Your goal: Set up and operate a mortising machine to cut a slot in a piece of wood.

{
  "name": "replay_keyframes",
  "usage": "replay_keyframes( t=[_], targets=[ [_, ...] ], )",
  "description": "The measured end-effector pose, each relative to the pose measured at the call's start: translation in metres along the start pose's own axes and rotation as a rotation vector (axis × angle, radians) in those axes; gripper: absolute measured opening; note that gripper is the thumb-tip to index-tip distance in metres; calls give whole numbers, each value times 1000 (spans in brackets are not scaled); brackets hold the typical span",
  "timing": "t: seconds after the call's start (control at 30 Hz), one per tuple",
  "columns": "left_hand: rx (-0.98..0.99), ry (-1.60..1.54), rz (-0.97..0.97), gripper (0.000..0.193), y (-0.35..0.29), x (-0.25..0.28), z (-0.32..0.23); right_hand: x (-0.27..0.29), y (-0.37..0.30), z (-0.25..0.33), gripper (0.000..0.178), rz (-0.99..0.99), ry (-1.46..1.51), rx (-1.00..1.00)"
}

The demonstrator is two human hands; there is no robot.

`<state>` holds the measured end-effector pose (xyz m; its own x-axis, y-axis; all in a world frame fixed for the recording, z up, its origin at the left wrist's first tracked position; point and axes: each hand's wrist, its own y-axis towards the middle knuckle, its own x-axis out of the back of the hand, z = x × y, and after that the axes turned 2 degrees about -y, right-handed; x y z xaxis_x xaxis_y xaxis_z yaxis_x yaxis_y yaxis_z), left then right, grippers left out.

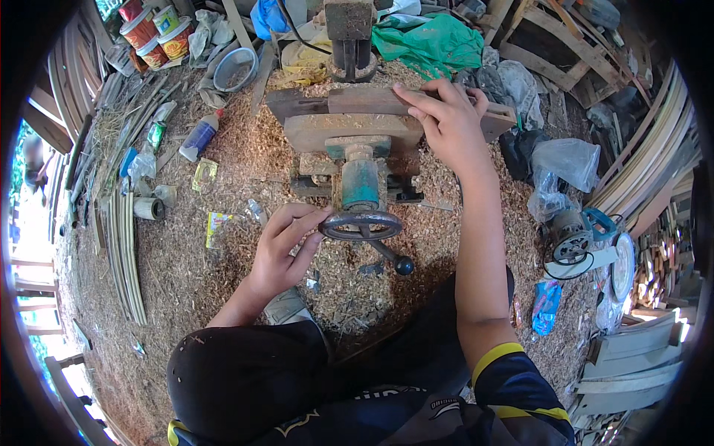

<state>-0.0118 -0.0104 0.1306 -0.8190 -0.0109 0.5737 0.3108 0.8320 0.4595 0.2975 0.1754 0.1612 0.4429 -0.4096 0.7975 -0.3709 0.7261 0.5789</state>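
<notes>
My left hand (pixel 286 249) has its fingers and thumb closed on the left rim of a dark metal handwheel (pixel 379 218). A crank handle (pixel 403 264) with a round black knob sticks out from the wheel. Behind it, a green-painted shaft housing (pixel 360 186) leads to a wooden clamp jaw (pixel 349 134). A brown wooden piece (pixel 364 100) lies crosswise behind the jaw, beneath the machine's upright metal head (pixel 348 33). My right hand (pixel 450 119) grips the right part of this piece, fingers bent over its top and thumb at the near side.
Wood shavings (pixel 245 171) cover the ground around the machine. A bottle (pixel 201 136) and a bowl (pixel 236 70) lie to the left. Green plastic sheeting (pixel 431 44) is heaped behind. At right are a power tool (pixel 573 236) with a cord and stacked curved wood strips (pixel 647 149).
</notes>
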Motion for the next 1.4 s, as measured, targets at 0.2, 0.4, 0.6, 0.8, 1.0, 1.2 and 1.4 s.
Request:
replay_keyframes(
  t=[0.2, 0.4, 0.6, 0.8, 1.0, 1.2, 1.4],
  targets=[
    [37, -21, 24, 45, -6, 2, 5, -6, 0, 1, 32, 4, 63, -29],
    [43, -44, 14, 44, -7, 1, 6, -14, 0, 7, 23, -28, 113, -24],
    [26, -41, -18, 46, -7, -1, 7, -14, -2, 16, 22, -73, 125, -7],
    [43, -50, -43, 40, -4, -6, 8, -15, -7, 23, 26, -116, 131, -9],
    [87, -82, -45, 32, -5, -10, 10, -15, -8, 28, 27, -112, 135, -29],
    [155, -132, -30, 25, -7, -12, 12, -18, -9, 26, 29, -111, 153, -38],
    [167, -137, -20, 23, -15, -16, 23, 1, -11, 49, 29, -186, 216, -37]
  ],
)
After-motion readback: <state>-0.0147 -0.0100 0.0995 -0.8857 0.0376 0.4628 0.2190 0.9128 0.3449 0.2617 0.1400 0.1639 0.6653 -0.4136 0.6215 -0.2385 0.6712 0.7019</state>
